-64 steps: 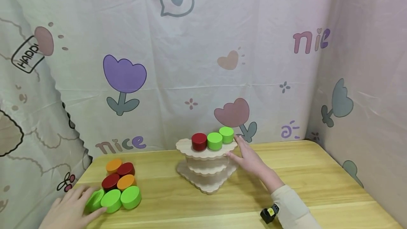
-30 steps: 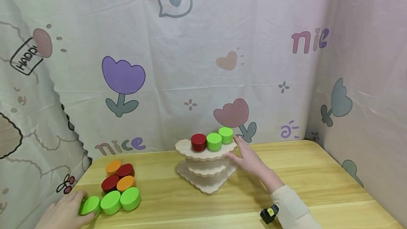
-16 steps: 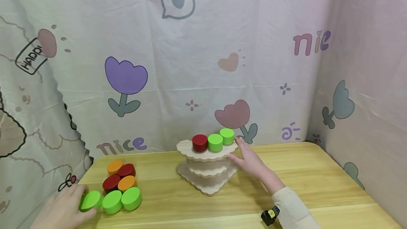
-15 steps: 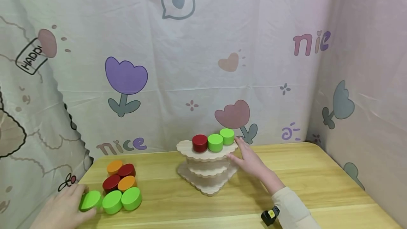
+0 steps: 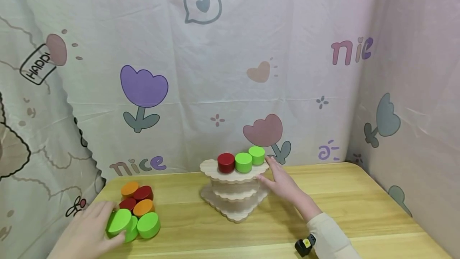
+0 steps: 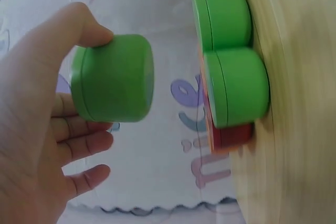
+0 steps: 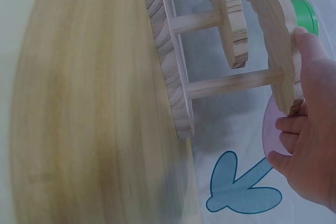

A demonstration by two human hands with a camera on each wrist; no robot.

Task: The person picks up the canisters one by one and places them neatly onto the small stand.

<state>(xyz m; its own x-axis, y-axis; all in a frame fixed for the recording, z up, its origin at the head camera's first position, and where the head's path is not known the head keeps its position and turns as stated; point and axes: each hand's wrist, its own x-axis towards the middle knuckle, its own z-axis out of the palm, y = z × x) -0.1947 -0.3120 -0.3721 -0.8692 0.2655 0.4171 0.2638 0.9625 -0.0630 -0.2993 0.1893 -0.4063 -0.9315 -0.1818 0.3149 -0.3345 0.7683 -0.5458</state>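
My left hand (image 5: 86, 231) holds a green round tin (image 5: 121, 221) above the table; in the left wrist view the tin (image 6: 115, 80) sits between thumb and fingers, apart from the others. Below it stand a second green tin (image 5: 132, 231), partly hidden in the head view, and a third green tin (image 5: 148, 225). My right hand (image 5: 285, 185) grips the right edge of a tiered wooden stand (image 5: 230, 176), thumb at the top tier's rim. On that tier are a dark red tin (image 5: 226, 163) and two green tins, the front one (image 5: 243, 162) beside the rear one (image 5: 256, 155).
Behind the green tins are orange tins (image 5: 143, 208) and dark red tins (image 5: 143, 193), close together. A black wrist device (image 5: 304, 246) shows by the right sleeve (image 5: 332, 235). A printed cloth backdrop (image 5: 215, 71) hangs behind the wooden table (image 5: 187, 227).
My left hand took hold of the leftmost green tin, raised it and moved it right, over its neighbour. My right hand stays on the wooden stand. The head view shifted slightly.
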